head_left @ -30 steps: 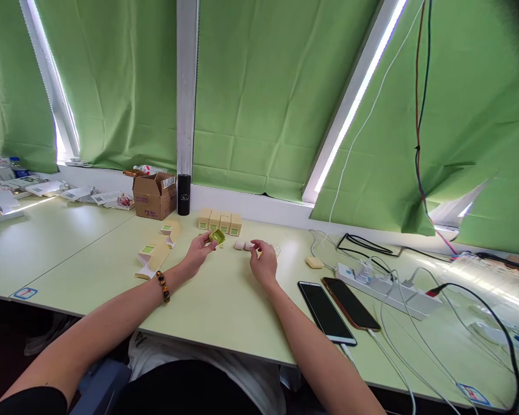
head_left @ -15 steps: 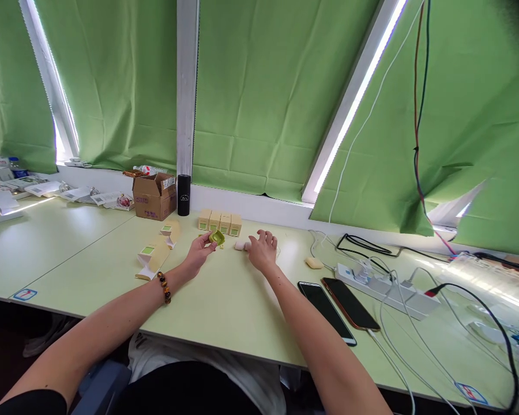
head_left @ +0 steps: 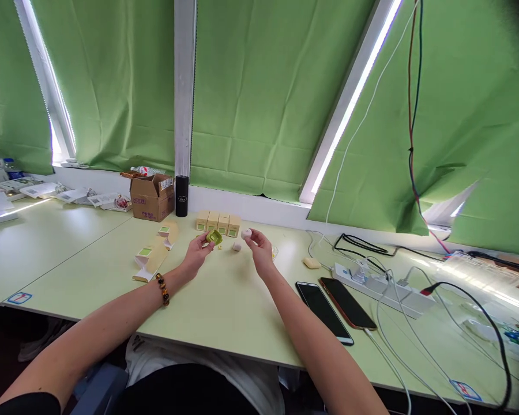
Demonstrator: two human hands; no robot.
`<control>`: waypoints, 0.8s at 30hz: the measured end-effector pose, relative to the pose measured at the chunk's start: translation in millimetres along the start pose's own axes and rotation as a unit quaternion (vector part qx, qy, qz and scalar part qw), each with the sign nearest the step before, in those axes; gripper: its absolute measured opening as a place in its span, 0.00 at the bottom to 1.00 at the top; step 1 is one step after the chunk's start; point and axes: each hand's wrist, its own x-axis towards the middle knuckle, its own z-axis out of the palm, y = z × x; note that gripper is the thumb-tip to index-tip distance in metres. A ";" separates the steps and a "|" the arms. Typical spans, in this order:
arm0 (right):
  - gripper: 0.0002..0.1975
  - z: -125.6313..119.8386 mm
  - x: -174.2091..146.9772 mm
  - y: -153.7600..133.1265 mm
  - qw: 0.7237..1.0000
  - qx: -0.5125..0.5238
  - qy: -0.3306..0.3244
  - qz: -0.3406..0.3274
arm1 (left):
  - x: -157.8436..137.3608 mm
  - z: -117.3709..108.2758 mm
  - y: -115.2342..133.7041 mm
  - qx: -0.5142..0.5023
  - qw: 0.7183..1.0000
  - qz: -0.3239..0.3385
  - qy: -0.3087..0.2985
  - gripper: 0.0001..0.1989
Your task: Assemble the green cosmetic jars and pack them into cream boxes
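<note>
My left hand (head_left: 195,253) pinches the green case (head_left: 214,237) by its edge, leaving the hollow uncovered; my right hand (head_left: 262,252), seemingly from here, clamps one white piece (head_left: 246,233); a second white piece (head_left: 237,246) lies between.

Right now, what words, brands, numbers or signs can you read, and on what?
None readable.
Cardboard box: purple print, blurred.
Black cup: pale logo, too small.
Small boxes: green labels, too small.
White packs: print, too small.
Blue-edged stickers: red marks, unclear.
Power strip: blue mark, unclear.
Green case in left hand, white piece in right hand: no legible print.
</note>
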 end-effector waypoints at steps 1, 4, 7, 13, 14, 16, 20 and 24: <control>0.25 3.2 -3.6 -3.2 0.997 0.074 -0.019 0.010 | 1.1 0.4 0.1 0.002 1.000 0.002 0.000 0.32; 0.25 10.5 -16.7 -12.0 0.978 0.194 -0.072 0.029 | 6.9 2.1 -0.4 0.007 1.000 0.007 0.013 0.31; 0.22 12.5 -29.0 -19.9 0.961 0.244 -0.108 0.070 | 16.0 4.7 -0.8 0.008 1.000 0.013 0.026 0.31; 0.23 8.9 -39.1 -30.5 0.951 0.259 -0.135 0.099 | 35.2 16.7 6.3 0.011 0.999 0.025 0.045 0.30; 0.22 8.5 -39.6 -31.1 0.950 0.264 -0.134 0.101 | 36.5 19.2 7.8 0.010 0.998 0.027 0.049 0.30; 0.22 8.3 -40.3 -31.8 0.946 0.278 -0.131 0.104 | 36.1 23.0 9.6 0.008 0.998 0.037 0.045 0.30; 0.23 8.9 -43.0 -35.1 0.938 0.310 -0.119 0.100 | 26.5 22.1 5.4 0.010 0.999 0.046 0.013 0.27; 0.23 10.9 -46.8 -41.9 0.929 0.333 -0.133 0.091 | 18.6 13.9 -2.0 -0.015 0.999 0.026 -0.018 0.27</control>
